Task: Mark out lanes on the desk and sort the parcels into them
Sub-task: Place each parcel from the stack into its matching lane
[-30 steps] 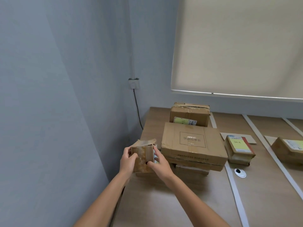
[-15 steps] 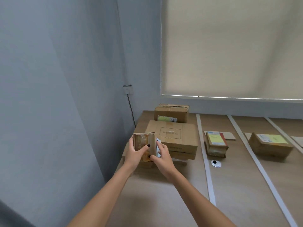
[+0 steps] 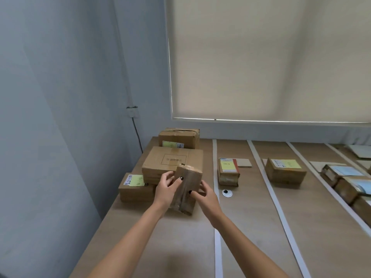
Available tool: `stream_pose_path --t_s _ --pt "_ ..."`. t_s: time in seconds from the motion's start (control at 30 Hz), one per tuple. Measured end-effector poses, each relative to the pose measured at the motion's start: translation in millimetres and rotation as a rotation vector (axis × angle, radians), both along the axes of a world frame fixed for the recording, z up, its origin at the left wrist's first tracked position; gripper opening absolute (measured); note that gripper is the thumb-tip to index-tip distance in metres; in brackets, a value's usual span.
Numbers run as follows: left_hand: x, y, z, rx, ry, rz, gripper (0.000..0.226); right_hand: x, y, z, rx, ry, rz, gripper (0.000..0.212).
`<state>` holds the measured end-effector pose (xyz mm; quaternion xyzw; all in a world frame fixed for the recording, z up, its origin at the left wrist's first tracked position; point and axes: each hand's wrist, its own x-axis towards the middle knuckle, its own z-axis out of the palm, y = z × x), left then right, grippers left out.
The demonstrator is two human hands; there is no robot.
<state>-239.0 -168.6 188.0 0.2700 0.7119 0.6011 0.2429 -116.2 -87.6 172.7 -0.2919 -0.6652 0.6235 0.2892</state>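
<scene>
A small taped brown parcel (image 3: 185, 189) stood tilted, held above the desk (image 3: 180, 247) in the leftmost lane. Behind it lay a wide flat box (image 3: 172, 161) stacked on others. White tape strips (image 3: 217, 247) divided the desk into lanes holding labelled parcels (image 3: 286, 170).

Two bare forearms in view, entering from bottom edge. No sleeves visible; arms uncovered up to frame edge. Left hand (image 3: 167, 189) bare, no glove. Right hand (image 3: 206, 195) bare, no glove. Nails painted dark, near black: one dark nail visible on left thumb, one on right thumb. Other nails hidden or too small to tell. Slender fingers (image 3: 167, 176), slim wrists. Upper arms, shoulders, torso out of frame.
</scene>
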Motion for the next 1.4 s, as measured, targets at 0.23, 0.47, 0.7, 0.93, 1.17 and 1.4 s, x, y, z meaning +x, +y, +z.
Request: stream_pose_path --t_s 0.23,0.47,0.7,0.93,1.17,1.4 --pt "7 23 -7 -0.081 0.034 -0.078 0.06 7 25 -1 -0.136 -0.033 -0.017 0.042" --pt "14 49 -21 -0.203 0.009 -0.108 0.104 11 47 -15 0.068 -0.146 0.025 0.046" --pt "6 65 -34 -0.119 -0.354 -0.132 0.082 21 69 -25 0.065 -0.246 -0.177 0.08" --pt "12 80 -51 -0.1 -0.46 -0.196 0.04 33 76 -38 -0.379 -0.205 -0.062 0.031" --pt "51 116 -65 -0.133 -0.478 -0.329 0.04 65 97 -56 -0.369 -0.149 -0.128 0.021" --pt "113 172 -77 -0.125 -0.487 -0.317 0.036 123 152 -75 -0.356 -0.125 -0.184 0.026"
